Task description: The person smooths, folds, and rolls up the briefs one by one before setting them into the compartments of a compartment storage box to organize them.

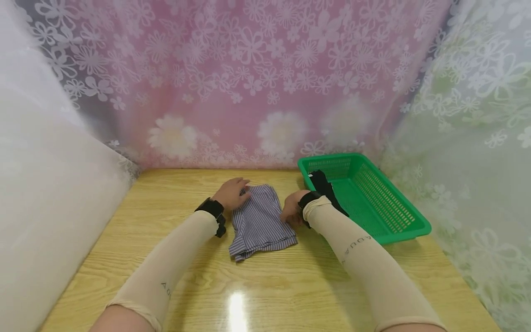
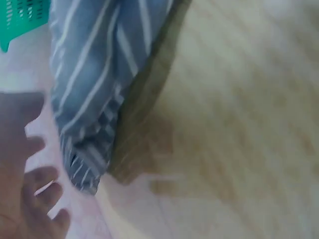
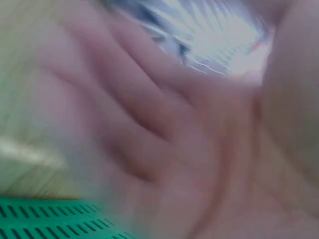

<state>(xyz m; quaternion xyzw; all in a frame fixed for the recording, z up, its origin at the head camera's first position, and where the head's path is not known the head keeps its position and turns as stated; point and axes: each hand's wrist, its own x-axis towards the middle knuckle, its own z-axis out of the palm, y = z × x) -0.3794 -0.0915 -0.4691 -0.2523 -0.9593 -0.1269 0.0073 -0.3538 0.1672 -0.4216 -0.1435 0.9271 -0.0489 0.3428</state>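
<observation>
A blue-grey garment with white stripes [image 1: 262, 220] lies folded and creased on the wooden table [image 1: 166, 193]. At its upper left edge is my left hand [image 1: 233, 193], fingers spread. In the left wrist view that hand's fingers [image 2: 44, 191] are loosely bent beside the striped cloth [image 2: 87, 84], with nothing between them. My right hand [image 1: 292, 207] is low at the garment's right edge. The right wrist view is blurred; there the fingers [image 3: 124, 104] lie side by side, slightly bent, with striped cloth [image 3: 209, 35] beyond them.
A green plastic basket [image 1: 383, 239] with slotted walls stands on the table at the right, close to my right forearm. A black cloth item [image 1: 325, 189] lies inside along its left wall. Flowered curtains [image 1: 249, 83] enclose the back and right side.
</observation>
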